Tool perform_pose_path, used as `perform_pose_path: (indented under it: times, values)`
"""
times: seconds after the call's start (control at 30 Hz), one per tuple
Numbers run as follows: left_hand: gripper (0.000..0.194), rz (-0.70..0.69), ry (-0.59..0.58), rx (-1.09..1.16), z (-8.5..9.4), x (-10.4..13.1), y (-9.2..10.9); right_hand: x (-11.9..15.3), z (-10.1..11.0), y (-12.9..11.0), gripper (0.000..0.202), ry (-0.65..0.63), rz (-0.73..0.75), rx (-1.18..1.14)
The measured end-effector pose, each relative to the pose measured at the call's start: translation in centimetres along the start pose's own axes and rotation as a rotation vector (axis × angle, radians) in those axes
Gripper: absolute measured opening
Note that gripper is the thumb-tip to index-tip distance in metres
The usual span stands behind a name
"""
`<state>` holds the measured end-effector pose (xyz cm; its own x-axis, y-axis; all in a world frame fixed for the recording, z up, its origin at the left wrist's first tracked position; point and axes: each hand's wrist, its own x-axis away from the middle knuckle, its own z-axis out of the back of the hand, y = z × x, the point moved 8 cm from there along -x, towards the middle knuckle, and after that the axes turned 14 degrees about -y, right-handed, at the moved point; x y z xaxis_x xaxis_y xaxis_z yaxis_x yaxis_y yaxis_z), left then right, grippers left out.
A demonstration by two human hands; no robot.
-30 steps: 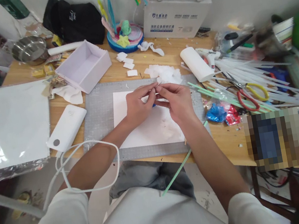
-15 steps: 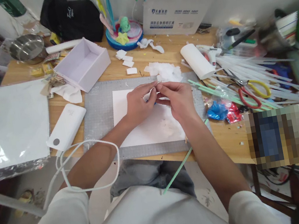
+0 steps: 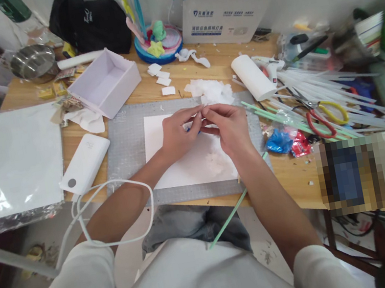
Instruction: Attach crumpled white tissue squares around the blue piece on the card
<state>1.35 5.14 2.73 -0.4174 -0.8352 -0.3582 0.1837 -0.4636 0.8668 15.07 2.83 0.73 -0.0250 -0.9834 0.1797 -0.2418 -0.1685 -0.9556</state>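
The left hand (image 3: 180, 133) and the right hand (image 3: 235, 129) meet over a sheet of white paper (image 3: 190, 171), near its far edge. The fingers of both hands are pinched narrow at the tips, holding a small piece (image 3: 203, 107) between them; it is too small to make out clearly. A bit of something blue (image 3: 187, 127) shows just below, partly hidden by the left hand.

The paper lies on a grey cutting mat (image 3: 124, 146) on the wooden table (image 3: 293, 188). Just beyond the fingertips is a crumpled white tissue (image 3: 215, 91). To the right of it lies a white roll (image 3: 254, 77), with scissors (image 3: 319, 130) resting among pale sticks (image 3: 332, 89). A blue packet (image 3: 278, 142) and a red packet (image 3: 299, 144) sit beside the mat, right of the right hand. On the left are an open white box (image 3: 103, 92) and a power bank (image 3: 86, 162), its cable (image 3: 153, 205) looping over the left forearm.
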Motion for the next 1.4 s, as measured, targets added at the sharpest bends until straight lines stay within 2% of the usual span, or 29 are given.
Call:
perform_pose_path:
  times: [0.13, 0.3, 0.83, 1.4]
  values:
    - [0.024, 0.094, -0.019, 0.192, -0.2, -0.2, -1.0, 0.0, 0.0, 0.0, 0.01, -0.013, 0.024, -0.021]
    - [0.026, 0.126, -0.016, 0.271, -0.3, -0.3, -1.7, -0.1, 0.0, 0.0, 0.01, -0.02, 0.054, -0.041]
    - [0.016, 0.152, 0.024, 0.32, -0.1, -0.4, -2.0, 0.0, -0.3, 0.0, 0.006, -0.016, 0.06, -0.009]
    - [0.015, 0.202, 0.068, 0.413, -0.1, -0.5, -2.9, 0.2, -0.5, -0.1, 0.007, -0.019, 0.067, -0.009]
